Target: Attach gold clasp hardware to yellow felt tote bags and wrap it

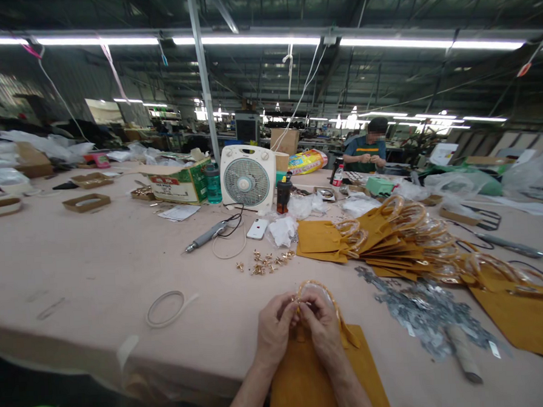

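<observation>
Near edge of the tabletop (120,266): our left hand (273,326) and right hand (323,325) pinch closed on the wrapped handle (327,291) of a mustard fabric bag (308,381). It seems soft and light, best held there.

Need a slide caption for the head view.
Left hand and right hand pinch the curved handle of a mustard bag at the table edge; brass fittings and stacked bags lie beyond.

Bright tube lights (245,39) glare overhead; soft shadows, dark rafters, edges bowed (wide lens), far background blurred.
</observation>
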The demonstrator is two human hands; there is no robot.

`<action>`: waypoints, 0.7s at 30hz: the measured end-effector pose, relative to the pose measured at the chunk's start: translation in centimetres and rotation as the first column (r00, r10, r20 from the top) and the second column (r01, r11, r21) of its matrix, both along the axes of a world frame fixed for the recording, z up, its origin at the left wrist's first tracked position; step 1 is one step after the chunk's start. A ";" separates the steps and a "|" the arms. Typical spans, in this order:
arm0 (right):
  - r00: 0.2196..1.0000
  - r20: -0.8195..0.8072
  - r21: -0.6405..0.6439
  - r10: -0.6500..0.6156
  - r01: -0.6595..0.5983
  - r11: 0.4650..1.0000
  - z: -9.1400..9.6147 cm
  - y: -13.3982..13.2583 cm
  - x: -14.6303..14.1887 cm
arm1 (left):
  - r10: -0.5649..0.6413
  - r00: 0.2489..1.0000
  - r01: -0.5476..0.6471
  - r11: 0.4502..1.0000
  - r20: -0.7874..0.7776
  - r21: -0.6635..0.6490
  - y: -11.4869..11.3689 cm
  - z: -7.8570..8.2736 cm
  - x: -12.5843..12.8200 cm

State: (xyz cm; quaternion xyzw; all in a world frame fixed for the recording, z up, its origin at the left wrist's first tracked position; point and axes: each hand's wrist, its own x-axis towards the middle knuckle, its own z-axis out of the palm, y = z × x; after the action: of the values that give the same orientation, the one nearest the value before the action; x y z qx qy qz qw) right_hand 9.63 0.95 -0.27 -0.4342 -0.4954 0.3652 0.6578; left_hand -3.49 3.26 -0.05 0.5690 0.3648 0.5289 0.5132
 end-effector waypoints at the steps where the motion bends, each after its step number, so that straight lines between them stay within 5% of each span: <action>1: 0.999 0.031 0.017 -0.030 0.029 0.999 -0.2 0.0 0.1 | -0.018 1.000 0.019 0.999 0.018 -0.032 0.1 -0.1 0.0; 8: 0.937 0.295 0.138 -0.185 0.150 0.979 -0.2 -0.1 0.4 | -0.057 0.996 0.064 0.992 0.069 -0.108 0.4 -0.6 -0.1; 21: 0.990 0.117 -0.012 -0.076 0.078 0.997 -0.2 0.2 0.4 | 0.079 0.991 -0.057 0.980 -0.107 0.193 -0.1 0.6 -0.4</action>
State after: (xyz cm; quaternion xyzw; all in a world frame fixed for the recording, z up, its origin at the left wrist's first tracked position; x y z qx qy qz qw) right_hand 10.03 1.14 -0.44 -0.4789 -0.5126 0.3176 0.6379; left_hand -3.85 3.14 0.50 0.6317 0.3607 0.5452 0.4168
